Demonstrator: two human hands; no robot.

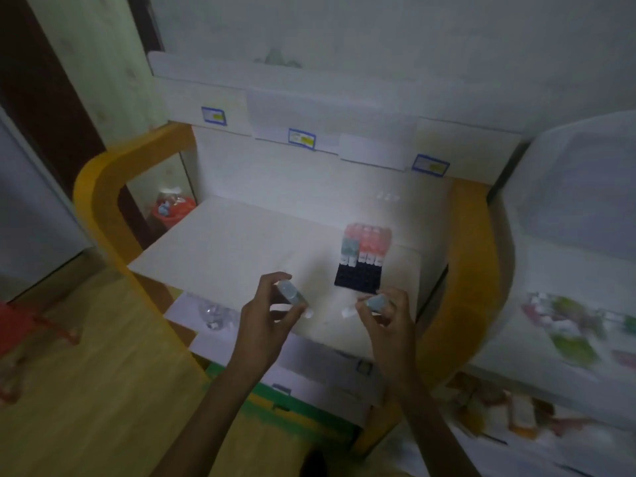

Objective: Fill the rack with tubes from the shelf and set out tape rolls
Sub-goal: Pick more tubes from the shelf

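A dark blue rack [358,277] stands on the white shelf top [241,249], right of centre. Its far rows hold several tubes: red-capped ones [373,241] and a pale green-capped one [349,248]. The near rows show bare holes. My left hand [265,315] is closed around a tube with a pale blue cap [292,293], held tilted just left of the rack. My right hand [387,318] grips another pale blue-capped tube [373,302], lying nearly level in front of the rack's near edge. No tape rolls show.
An orange curved frame [103,187] borders the shelf unit on both sides. White bins with blue labels [302,137] sit on the upper tier. A clear bin [578,325] of coloured tubes stands at the right. A red bucket [172,210] sits behind at left.
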